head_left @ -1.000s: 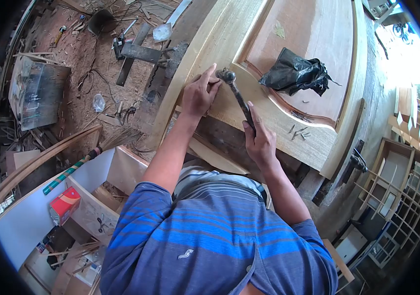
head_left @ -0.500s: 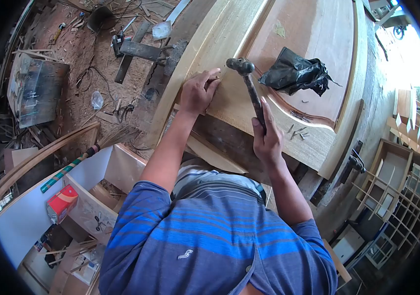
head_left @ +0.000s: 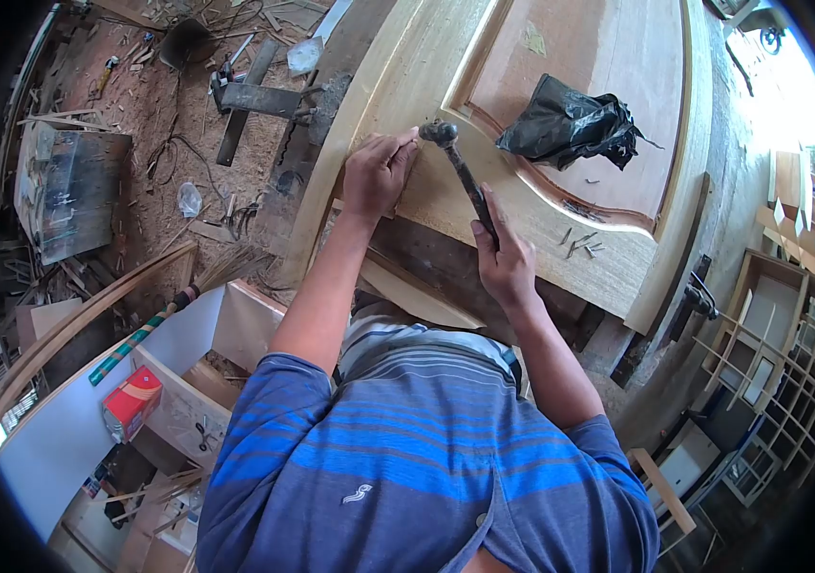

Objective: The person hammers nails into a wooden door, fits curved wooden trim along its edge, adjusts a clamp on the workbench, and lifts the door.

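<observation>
My right hand (head_left: 508,263) is wrapped round the handle of a hammer (head_left: 467,181). The hammer's dark metal head is close to the fingertips of my left hand (head_left: 376,179). That hand is closed in a pinch at the near left corner of a wooden panelled door (head_left: 426,196); whatever sits between its fingertips is too small to make out. Several loose nails (head_left: 582,245) lie on the door's lower rail, right of my right hand. A crumpled black plastic bag (head_left: 571,122) rests on the door beyond the hammer.
A metal clamp (head_left: 264,99) juts out left of the door, and another clamp (head_left: 699,298) is at its right. On the lower left stands an open cabinet carcass (head_left: 183,329) with a red box (head_left: 132,403) and scissors (head_left: 205,436). Wooden lattice frames (head_left: 794,382) stand at the right.
My right hand has moved left with the hammer, bringing its head nearer my left fingertips. My left fingers have drawn closer together. The view has shifted slightly.
</observation>
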`<state>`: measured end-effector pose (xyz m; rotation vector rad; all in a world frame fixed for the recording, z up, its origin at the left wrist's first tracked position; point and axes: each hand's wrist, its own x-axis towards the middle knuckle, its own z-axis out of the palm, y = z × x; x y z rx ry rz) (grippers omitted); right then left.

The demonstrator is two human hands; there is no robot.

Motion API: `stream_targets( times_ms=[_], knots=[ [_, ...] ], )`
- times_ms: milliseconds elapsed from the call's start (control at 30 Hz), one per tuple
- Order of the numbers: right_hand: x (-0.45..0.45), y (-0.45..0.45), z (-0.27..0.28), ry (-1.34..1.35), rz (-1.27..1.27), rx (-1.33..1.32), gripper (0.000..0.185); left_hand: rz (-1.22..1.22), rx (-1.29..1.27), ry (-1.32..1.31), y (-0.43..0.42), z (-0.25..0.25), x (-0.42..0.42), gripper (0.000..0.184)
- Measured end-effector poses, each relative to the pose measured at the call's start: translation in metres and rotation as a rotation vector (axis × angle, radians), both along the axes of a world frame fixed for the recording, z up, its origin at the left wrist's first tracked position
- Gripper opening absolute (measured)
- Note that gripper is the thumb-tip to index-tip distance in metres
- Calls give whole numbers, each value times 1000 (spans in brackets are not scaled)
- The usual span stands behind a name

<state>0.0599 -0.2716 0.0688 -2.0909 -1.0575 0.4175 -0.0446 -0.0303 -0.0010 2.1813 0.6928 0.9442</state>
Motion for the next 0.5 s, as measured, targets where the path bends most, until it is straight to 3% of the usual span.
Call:
stream_targets(
  times_ms=[100,400,500],
  knots=[
    [0,1,-1,-26,14,-3,59,13,1,25,-2,2,-1,15],
    [6,8,3,-48,75,-79,63,4,43,60,-3,4,-1,52],
    [10,10,9,-96,104,-153,63,-23,-73,114,-3,5,-3,53]
  ],
)
